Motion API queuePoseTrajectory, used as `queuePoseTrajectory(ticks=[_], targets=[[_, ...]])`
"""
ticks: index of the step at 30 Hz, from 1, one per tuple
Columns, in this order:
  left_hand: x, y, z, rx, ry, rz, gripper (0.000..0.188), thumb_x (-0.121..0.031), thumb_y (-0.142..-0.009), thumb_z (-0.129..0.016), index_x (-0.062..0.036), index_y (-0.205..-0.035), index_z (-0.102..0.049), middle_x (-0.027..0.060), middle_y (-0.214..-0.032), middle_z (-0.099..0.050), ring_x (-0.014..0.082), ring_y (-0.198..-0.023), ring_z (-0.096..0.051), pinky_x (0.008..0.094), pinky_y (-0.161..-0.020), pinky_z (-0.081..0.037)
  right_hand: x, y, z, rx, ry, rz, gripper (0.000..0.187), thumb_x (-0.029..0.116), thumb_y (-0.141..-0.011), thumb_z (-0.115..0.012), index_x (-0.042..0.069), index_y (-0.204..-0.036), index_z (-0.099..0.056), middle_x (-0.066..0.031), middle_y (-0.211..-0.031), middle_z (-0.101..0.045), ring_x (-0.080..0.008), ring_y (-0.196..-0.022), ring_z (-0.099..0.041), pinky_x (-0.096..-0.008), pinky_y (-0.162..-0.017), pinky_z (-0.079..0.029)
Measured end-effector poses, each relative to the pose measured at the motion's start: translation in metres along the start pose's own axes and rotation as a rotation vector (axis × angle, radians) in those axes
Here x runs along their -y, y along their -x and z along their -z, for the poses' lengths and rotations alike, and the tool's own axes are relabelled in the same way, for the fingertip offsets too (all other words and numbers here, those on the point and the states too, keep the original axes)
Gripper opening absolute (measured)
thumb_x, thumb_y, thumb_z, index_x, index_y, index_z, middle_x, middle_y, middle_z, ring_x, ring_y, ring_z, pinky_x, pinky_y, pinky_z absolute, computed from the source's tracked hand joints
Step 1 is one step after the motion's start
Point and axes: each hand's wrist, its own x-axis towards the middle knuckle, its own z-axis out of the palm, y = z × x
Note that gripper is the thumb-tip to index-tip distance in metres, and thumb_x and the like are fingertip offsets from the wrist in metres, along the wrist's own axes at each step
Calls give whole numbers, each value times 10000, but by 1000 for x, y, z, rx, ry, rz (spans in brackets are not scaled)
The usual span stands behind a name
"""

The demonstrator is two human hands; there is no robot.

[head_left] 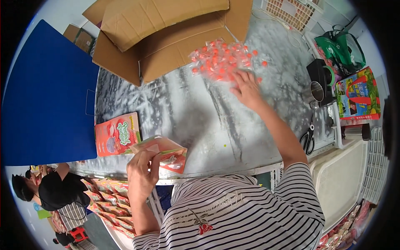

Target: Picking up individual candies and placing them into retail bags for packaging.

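A red and green printed pouch (175, 161) is held near the table's front edge. My left hand (143, 170) pinches it by its top edge, and its mouth gapes apart. Flat on the table left of it lies a stack of similar red pouches (118, 134). My right hand (247, 89) reaches to the far middle of the table. Its fingers are stretched out over the near edge of a pile of small clear packets with round orange-red pieces (221, 58). Nothing shows gripped in that hand; the fingertips are partly lost among the packets.
Behind the pile an open cardboard box (166, 54) lies toward me. A blue panel (50, 100) borders the left. Scissors (308, 139), a metal cup (312, 92) and shopping bags (358, 93) line the right. Filled pouches (110, 200) fill a tray below left. A co-worker (62, 187) sits beyond.
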Motion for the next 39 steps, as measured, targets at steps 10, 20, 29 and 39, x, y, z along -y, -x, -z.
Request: queuePoseTrajectory(ticks=[10, 20, 29, 39], targets=[[14, 10, 20, -63, 18, 70, 79, 37, -806, -643, 8, -818, -571, 123, -706, -564, 239, -522, -515, 335, -518, -423, 0, 66, 14, -47, -745, -597, 307, 263, -961, -552, 4, -1113, -615, -49, -963, -665, -125, -828, -592, -271, -708, -477], [30, 38, 38, -159, 77, 205, 50, 33, -830, -626, 29, -856, -584, 107, -759, -620, 176, -567, -536, 291, -554, -445, 26, 46, 13, 24, -493, -140, 348, 217, -925, -594, 35, -1219, -559, -131, -1236, -567, -224, -1078, -553, -342, -887, -466], [36, 52, 39, -211, 64, 230, 56, 20, -833, -638, 31, -861, -591, 117, -752, -621, 186, -589, -580, 286, -572, -465, 71, 52, 2, 178, -206, 172, 429, 208, -807, -707, 83, -1193, -566, -159, -1279, -472, -347, -1186, -439, -419, -981, -401], [44, 52, 38, -224, 105, 272, 81, -16, -842, -656, 33, -879, -603, 111, -764, -638, 173, -591, -584, 285, -573, -465, 92, 97, 16, 277, -288, 206, 407, 150, -773, -726, 63, -1144, -582, -156, -1266, -457, -342, -1153, -450, -412, -952, -420]])
